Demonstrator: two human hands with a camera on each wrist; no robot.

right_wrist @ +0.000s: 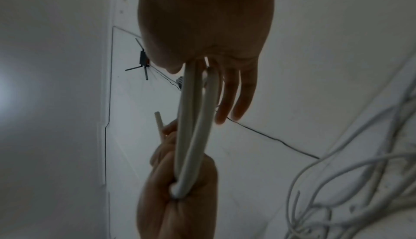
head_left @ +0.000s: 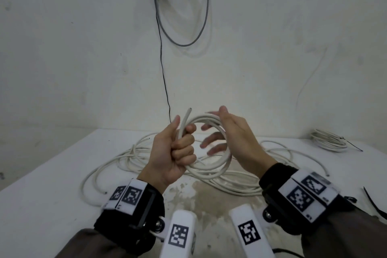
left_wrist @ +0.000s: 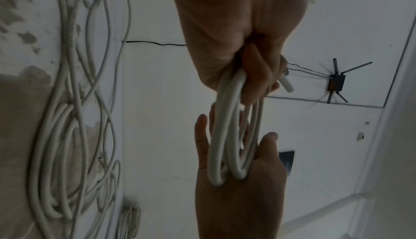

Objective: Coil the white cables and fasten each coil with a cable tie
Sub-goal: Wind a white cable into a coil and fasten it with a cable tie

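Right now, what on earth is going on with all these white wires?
A person is winding white cable into a coil. The left hand grips one side of the loops in a fist, with the cable's cut end sticking up above it. The right hand, fingers straight, is passed through the coil and steadies the far side. More loose cable lies on the table. A finished coil lies at the back right.
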